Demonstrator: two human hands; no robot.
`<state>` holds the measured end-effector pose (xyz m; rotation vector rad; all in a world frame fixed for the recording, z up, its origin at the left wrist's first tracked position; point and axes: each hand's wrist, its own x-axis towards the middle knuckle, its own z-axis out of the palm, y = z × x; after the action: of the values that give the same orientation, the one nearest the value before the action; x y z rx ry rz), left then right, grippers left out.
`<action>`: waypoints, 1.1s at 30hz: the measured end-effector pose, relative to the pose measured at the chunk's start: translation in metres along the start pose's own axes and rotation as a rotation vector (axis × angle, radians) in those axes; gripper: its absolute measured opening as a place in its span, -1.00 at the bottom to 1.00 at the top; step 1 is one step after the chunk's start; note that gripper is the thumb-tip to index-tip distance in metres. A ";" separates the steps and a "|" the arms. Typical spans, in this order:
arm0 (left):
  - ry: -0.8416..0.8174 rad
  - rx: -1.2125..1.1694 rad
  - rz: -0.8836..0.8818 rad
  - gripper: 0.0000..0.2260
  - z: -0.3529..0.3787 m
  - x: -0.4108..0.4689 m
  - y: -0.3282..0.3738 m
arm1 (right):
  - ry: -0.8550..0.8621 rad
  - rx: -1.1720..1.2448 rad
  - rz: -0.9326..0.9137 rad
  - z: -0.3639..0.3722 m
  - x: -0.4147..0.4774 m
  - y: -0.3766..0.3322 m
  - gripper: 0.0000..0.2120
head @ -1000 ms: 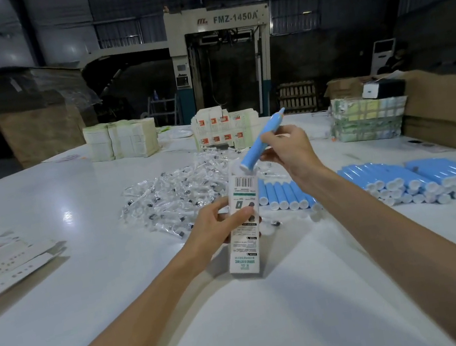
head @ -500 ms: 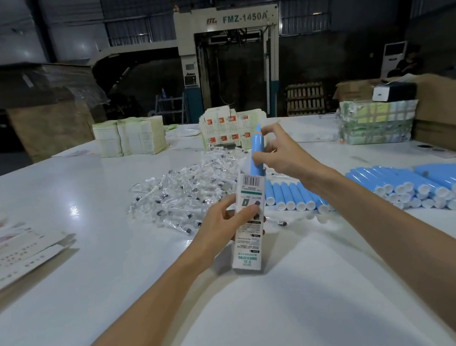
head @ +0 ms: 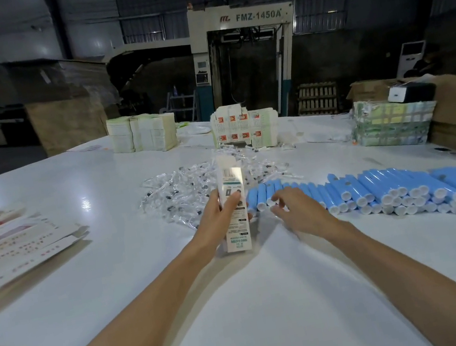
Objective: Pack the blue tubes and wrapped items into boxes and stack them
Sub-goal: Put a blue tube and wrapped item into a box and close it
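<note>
White box (head: 229,181) stands gripped by the left hand (head: 219,220); at its three o'clock the right hand (head: 300,209), fingers spread loosely, is just beside the blue tubes (head: 376,189).

Dim warehouse hall. Dark corrugated metal walls (head: 12,28) ran behind. A large glossy white table (head: 43,205) filled the foreground, with overhead lamp glare (head: 85,202) on its top. Beyond stood a beige machine frame lettered FMZ-1450A (head: 239,18), a grey metal stepladder (head: 183,106), a slatted wooden pallet (head: 317,97) and a white upright cabinet (head: 412,56).

One head-worn wide view — facing forward and down; table (head: 274,302) close below
</note>
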<state>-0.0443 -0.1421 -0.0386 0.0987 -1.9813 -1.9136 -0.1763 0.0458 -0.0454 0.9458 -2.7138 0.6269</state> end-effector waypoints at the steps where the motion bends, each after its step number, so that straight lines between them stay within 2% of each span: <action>1: -0.001 -0.005 -0.001 -0.64 0.000 0.000 0.000 | -0.001 -0.090 -0.013 0.008 -0.003 0.002 -0.66; 5: -0.053 -0.062 0.002 -0.67 -0.001 0.002 -0.003 | 0.011 -0.413 -0.168 0.023 -0.009 0.006 -0.76; 8: -0.121 -0.090 0.019 -0.69 -0.002 0.002 -0.004 | 0.028 -0.411 -0.182 0.019 -0.014 0.005 -0.83; 11: -0.172 -0.112 0.026 -0.68 -0.003 0.003 -0.006 | 0.128 -0.149 -0.061 0.003 -0.015 0.000 -0.82; 14: -0.219 -0.114 0.022 -0.67 -0.002 0.001 -0.006 | 0.375 0.229 0.057 -0.027 -0.014 -0.009 -0.86; 17: -0.227 -0.065 0.044 -0.69 -0.001 -0.001 -0.004 | 0.551 0.613 0.048 -0.061 -0.008 -0.026 -0.92; 20: -0.224 -0.025 0.068 -0.79 -0.001 -0.003 -0.001 | 0.585 0.873 -0.028 -0.090 0.003 -0.048 -0.71; 24: -0.209 -0.017 0.074 -0.84 0.000 -0.003 0.002 | 0.550 0.957 -0.111 -0.110 0.015 -0.078 -0.73; 27: -0.212 -0.042 0.075 -0.83 0.000 -0.003 0.001 | 0.478 0.905 -0.149 -0.108 0.022 -0.091 -0.70; 33: -0.223 -0.045 0.083 -0.78 0.001 -0.003 0.001 | 0.408 0.766 -0.148 -0.092 0.025 -0.094 -0.84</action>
<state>-0.0413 -0.1400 -0.0381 -0.2147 -2.0447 -1.9876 -0.1319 0.0080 0.0750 0.9960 -2.0169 1.6734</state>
